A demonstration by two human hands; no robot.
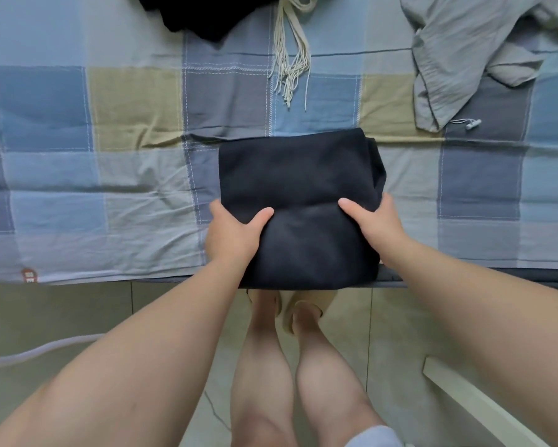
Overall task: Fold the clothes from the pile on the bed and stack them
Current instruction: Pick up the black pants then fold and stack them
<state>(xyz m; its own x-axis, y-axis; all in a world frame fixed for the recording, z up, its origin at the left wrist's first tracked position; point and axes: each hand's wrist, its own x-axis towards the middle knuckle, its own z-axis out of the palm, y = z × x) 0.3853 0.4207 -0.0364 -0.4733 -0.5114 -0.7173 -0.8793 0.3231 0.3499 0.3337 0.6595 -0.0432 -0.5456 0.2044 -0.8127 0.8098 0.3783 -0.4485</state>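
The left hand (232, 233) and right hand (374, 224) each clamp a side of the folded dark garment (300, 175), thumbs on top, fingers hidden beneath. The garment lies at the bed's near edge and slightly overhangs it. A small brown patch (29, 275) on the checked sheet (135, 108) is too small to read. Bare sheet spreads left. Beyond lie a cream fringed scarf (290, 66), a grey garment (464, 59) and a black garment (206, 14).

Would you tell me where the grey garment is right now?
In the head view, the grey garment lies at the bed's far right, right of the cream fringed scarf, beyond the folded dark garment.
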